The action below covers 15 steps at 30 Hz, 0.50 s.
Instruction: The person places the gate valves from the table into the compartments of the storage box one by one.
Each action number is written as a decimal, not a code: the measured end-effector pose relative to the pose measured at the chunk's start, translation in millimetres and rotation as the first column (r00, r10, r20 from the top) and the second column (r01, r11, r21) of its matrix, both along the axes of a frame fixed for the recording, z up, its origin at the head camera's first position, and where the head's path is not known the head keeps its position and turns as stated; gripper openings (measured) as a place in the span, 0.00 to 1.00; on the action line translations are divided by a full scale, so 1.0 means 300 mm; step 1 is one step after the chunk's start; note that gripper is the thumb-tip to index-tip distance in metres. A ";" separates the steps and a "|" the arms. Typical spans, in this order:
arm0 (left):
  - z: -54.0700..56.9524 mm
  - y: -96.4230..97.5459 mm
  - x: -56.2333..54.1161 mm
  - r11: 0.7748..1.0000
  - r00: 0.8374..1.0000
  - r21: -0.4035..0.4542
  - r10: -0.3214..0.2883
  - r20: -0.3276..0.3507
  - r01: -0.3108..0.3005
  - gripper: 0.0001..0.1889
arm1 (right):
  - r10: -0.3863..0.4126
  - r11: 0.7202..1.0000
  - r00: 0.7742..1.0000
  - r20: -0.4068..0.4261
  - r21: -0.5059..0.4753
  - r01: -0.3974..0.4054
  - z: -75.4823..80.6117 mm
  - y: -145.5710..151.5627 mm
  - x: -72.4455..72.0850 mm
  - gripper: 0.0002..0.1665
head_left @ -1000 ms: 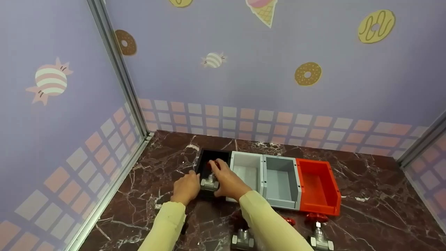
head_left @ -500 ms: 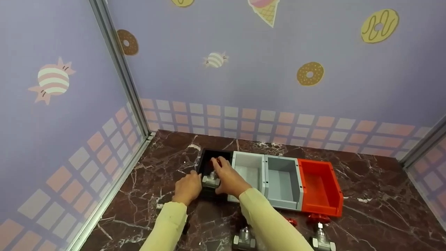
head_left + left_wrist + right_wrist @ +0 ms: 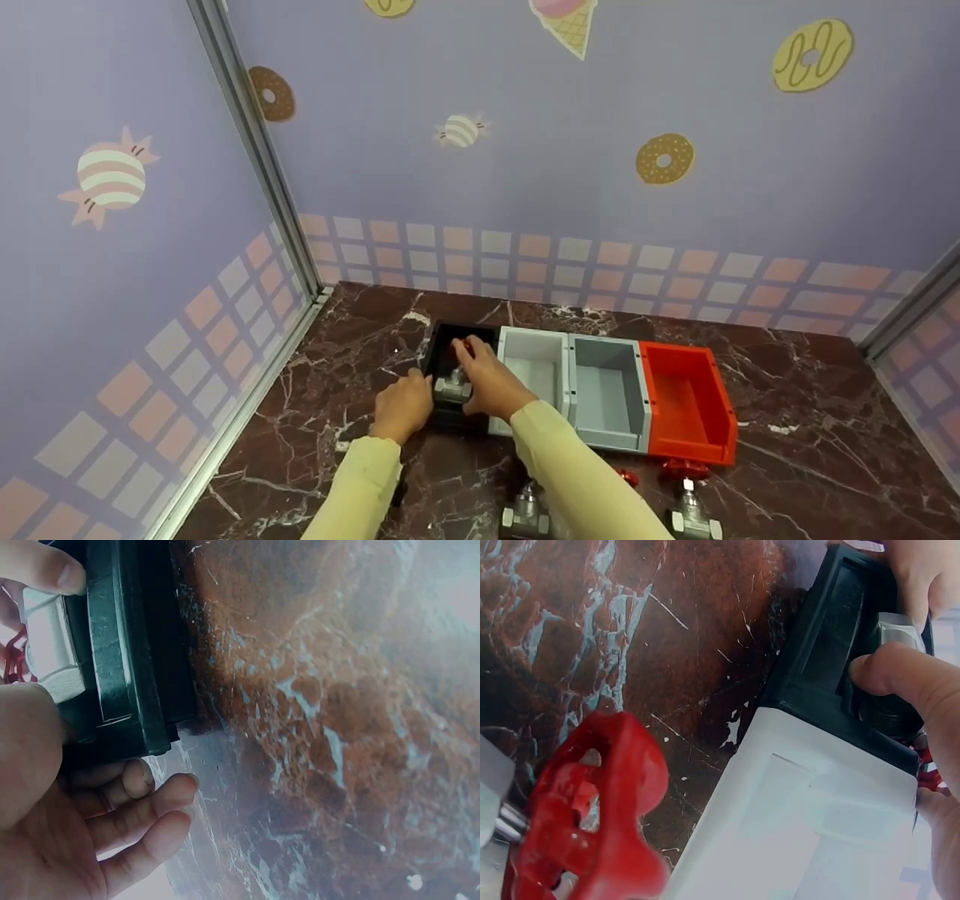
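Red-wheeled valve shows a silvery metal body with flat-sided, nut-like ends, a narrow stem and a red wheel largely covered by fingers; it is at the black bin, and whether it touches the floor there is hidden. From the left, the left hand grips the bin's left wall, thumb at the rim. Next, the right hand grasps the valve, thumb against the metal body and fingers at the wheel. Nearer the person, on dark, pale-veined marble, lies a second valve, partly behind the right sleeve. Then come the white bin, the grey bin, the red bin and, just in front, a third valve.
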<state>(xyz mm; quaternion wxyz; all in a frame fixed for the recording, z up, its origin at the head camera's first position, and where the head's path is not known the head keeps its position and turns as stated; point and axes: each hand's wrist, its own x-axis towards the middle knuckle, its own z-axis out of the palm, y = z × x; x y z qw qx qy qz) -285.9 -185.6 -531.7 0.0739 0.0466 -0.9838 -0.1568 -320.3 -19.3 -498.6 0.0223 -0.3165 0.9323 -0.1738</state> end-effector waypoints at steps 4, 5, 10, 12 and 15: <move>0.003 0.000 0.003 1.000 1.000 0.010 0.002 0.004 -0.002 0.17 | -0.001 1.000 1.000 -0.013 0.001 0.001 -0.004 -0.004 -0.008 0.64; 0.004 0.000 0.004 1.000 1.000 0.010 0.002 0.006 -0.002 0.17 | -0.001 1.000 1.000 -0.013 0.001 0.001 -0.006 -0.004 -0.010 0.64; 0.003 0.000 0.004 1.000 1.000 0.008 -0.002 0.007 0.002 0.18 | 0.005 1.000 1.000 -0.019 0.022 -0.004 -0.011 -0.006 -0.017 0.64; 0.004 0.001 0.005 1.000 1.000 0.008 0.000 0.004 0.000 0.18 | 0.011 0.999 0.999 -0.032 0.034 -0.010 -0.013 -0.007 -0.020 0.63; 0.006 0.005 0.006 1.000 1.000 0.008 -0.002 0.003 0.001 0.18 | 0.019 0.998 0.999 -0.046 0.056 -0.017 -0.015 -0.005 -0.023 0.63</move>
